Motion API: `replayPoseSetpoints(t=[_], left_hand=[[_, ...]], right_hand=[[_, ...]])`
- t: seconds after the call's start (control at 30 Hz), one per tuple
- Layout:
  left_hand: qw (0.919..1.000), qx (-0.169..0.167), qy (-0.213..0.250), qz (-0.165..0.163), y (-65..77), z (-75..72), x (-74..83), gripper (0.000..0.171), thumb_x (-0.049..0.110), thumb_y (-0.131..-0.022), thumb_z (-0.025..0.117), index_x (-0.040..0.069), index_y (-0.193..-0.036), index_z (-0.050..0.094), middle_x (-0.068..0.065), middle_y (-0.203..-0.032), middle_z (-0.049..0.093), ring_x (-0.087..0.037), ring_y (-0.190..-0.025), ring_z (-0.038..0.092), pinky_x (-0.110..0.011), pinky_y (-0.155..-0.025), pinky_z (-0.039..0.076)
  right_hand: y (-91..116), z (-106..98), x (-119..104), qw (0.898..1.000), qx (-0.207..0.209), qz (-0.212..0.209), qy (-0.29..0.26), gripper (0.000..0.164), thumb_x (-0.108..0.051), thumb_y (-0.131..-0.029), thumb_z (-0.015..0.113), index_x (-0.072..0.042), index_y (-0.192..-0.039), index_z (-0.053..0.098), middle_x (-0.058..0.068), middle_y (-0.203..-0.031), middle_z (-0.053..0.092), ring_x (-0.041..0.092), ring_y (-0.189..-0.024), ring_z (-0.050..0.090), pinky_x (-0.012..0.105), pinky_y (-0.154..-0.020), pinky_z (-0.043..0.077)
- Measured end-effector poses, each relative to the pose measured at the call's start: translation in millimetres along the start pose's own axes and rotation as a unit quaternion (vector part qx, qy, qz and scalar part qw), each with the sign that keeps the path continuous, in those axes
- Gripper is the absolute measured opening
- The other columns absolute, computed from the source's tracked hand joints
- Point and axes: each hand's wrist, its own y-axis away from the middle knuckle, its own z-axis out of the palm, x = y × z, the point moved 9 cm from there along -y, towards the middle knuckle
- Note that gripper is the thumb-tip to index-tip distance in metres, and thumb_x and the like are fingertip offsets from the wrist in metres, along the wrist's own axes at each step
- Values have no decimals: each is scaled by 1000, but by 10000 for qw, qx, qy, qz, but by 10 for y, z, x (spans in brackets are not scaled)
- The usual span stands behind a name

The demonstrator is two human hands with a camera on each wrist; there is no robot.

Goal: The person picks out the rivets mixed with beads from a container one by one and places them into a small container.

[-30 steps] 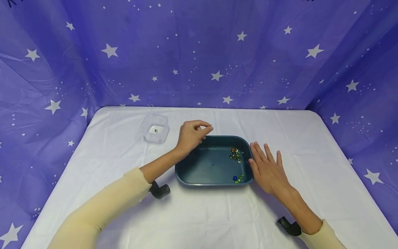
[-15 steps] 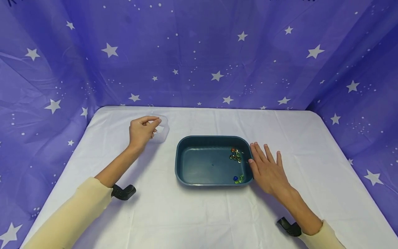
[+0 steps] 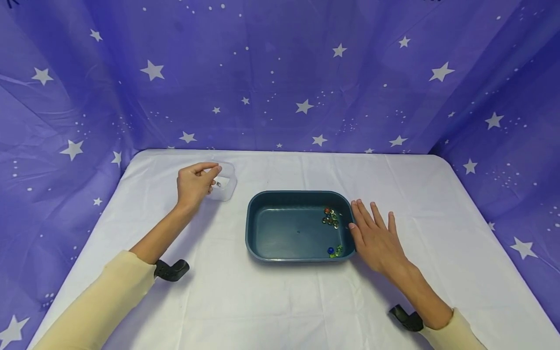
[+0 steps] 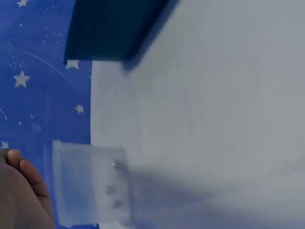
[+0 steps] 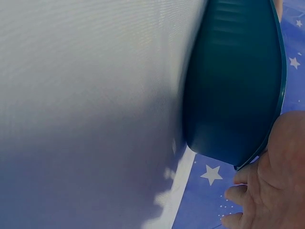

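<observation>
My left hand [image 3: 194, 184] hovers at the left side of a small clear plastic box [image 3: 229, 189]. Its thumb and index fingertips come together, and I cannot tell whether anything is between them. A few small shiny pieces [image 4: 116, 164] show inside the box in the left wrist view. My right hand [image 3: 379, 240] lies with straight, spread fingers, touching the right end of a dark teal rectangular tub [image 3: 299, 260]. In the tub's right part sit a cluster of amber and greenish shiny pieces [image 3: 331, 218], a blue bead [image 3: 330, 251] and several green pieces [image 3: 337, 253].
A white cloth [image 3: 280, 301] covers the table. Purple star-patterned fabric [image 3: 271, 73] stands behind the table and at both sides. Black wrist mounts hang under both forearms, the left mount [image 3: 172, 270] low over the cloth.
My left hand has moved left from above the tub to the clear box, then shifted slightly left. The right hand and the tub have stayed in place.
</observation>
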Motion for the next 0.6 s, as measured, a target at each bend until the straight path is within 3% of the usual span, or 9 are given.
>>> replayPoseSetpoints(t=[0.2,0.33,0.5,0.6], left_hand=[[9983,-471,307,123,138,314,246,30,16,-91,76,-6,-111,73,2,-57,57,-6,-44,50,-18,-43,44],[9949,-945,279,199,283,646,383,27,16,-92,75,-3,-110,74,-3,-60,58,-8,-45,51,-19,-45,47],[9868,-1589,262,194,487,1092,468,22,15,-92,74,1,-109,75,-23,-68,62,-12,-47,55,-21,-48,50],[9807,-1932,207,210,605,1344,483,21,15,-93,73,3,-109,76,-22,-71,64,-14,-49,56,-22,-50,50]], right_hand=[[-2,-5,0,10000,35,-10,26,59,-38,-110,25,-6,-159,19,14,-163,18,38,-150,5,67,-112,-2],[-2,-4,6,10000,17,9,23,59,-38,-110,25,-5,-159,19,14,-163,18,38,-150,6,67,-112,-2],[-2,-3,9,10000,1,15,-8,59,-38,-110,25,-6,-159,19,14,-164,18,38,-150,5,67,-112,-2],[-2,-3,10,10000,-6,8,-54,59,-38,-110,24,-6,-159,18,13,-164,17,37,-150,4,66,-112,-3]])
